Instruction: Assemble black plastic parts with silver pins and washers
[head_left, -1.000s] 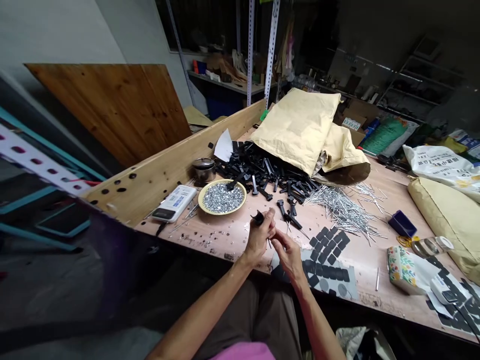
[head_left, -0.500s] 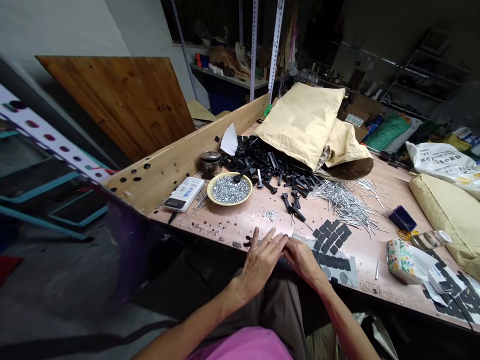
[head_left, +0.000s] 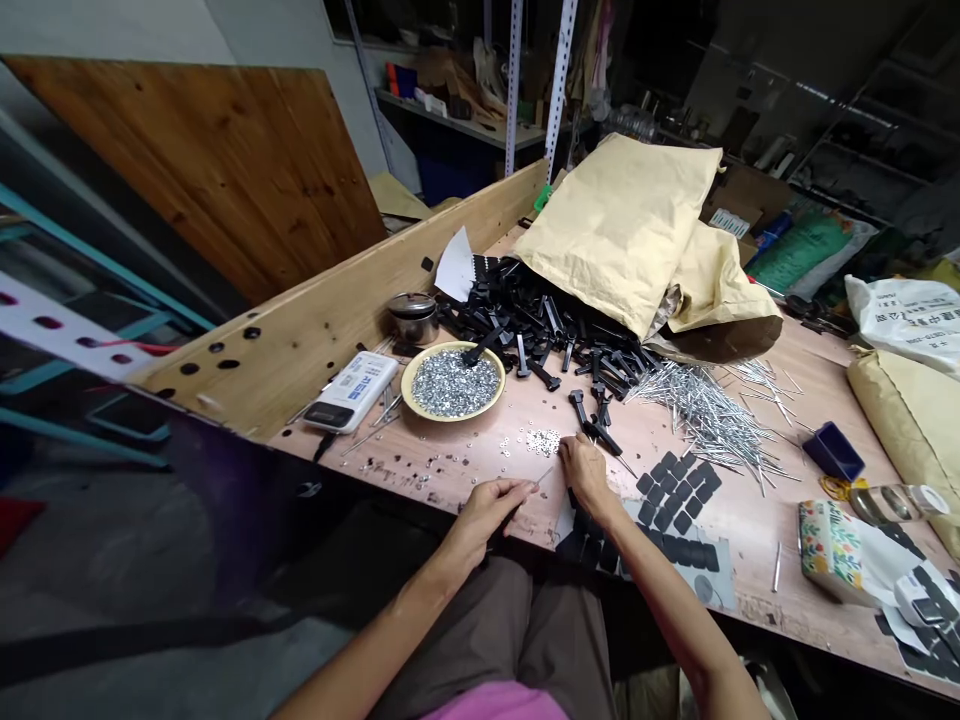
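Observation:
My left hand (head_left: 486, 503) sits at the near edge of the wooden bench (head_left: 465, 465), fingers pinched on a thin metal pin (head_left: 541, 478) that points right. My right hand (head_left: 586, 472) rests on the bench just beyond it. Its fingertips are curled down together beside a small heap of silver washers (head_left: 541, 440) and a few loose black plastic parts (head_left: 592, 428). What the fingertips hold is hidden. A sheet of black adhesive pads (head_left: 667, 500) lies under and to the right of my right wrist.
A yellow dish of silver washers (head_left: 452, 382), a white handheld device (head_left: 349, 391) and a metal tin (head_left: 412, 315) stand at the left. Behind are a black parts pile (head_left: 540, 325), a spilling paper sack (head_left: 622, 225) and a pile of pins (head_left: 705, 410). A floral box (head_left: 829, 540) sits at the right.
Both hands dropped from chest height to the bench edge, then parted. My right hand reached forward to the washer heap. My left hand stays near the edge; the black part it held earlier no longer shows.

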